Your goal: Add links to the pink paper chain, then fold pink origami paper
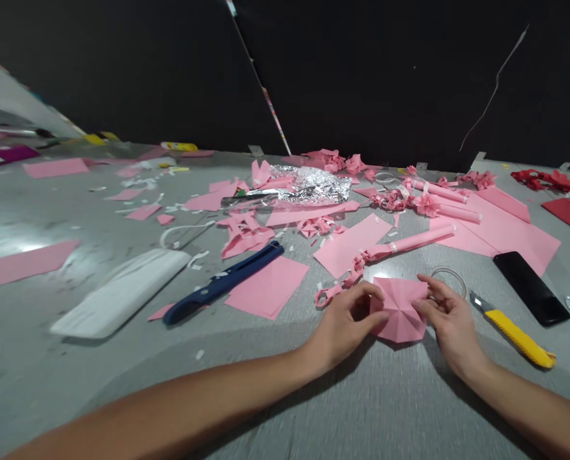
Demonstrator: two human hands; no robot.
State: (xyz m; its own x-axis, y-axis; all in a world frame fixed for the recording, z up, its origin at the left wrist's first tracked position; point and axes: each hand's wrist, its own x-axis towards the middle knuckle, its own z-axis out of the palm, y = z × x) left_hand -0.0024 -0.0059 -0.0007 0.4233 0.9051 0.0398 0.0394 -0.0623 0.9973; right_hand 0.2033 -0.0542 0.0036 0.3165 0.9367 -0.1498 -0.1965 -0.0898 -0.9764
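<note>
A small square of pink paper (400,314), marked with creases that meet at its middle, is held just over the grey table. My left hand (345,322) pinches its left edge between thumb and fingers. At the opposite edge, my right hand (450,319) grips the paper the same way. Close behind my left hand lies a chain of folded pink paper joined to a rolled pink paper tube (412,241). A yellow utility knife (519,338) with its blade showing rests to the right of my right hand, near a clear ring (450,276).
A black phone (531,287) lies at the right. Left of my hands are dark blue scissors (222,281), pink sheets (268,287) and a white flat packet (122,294). Crumpled foil (314,183), paper scraps and more pink tubes (457,213) spread toward the black wall (362,76).
</note>
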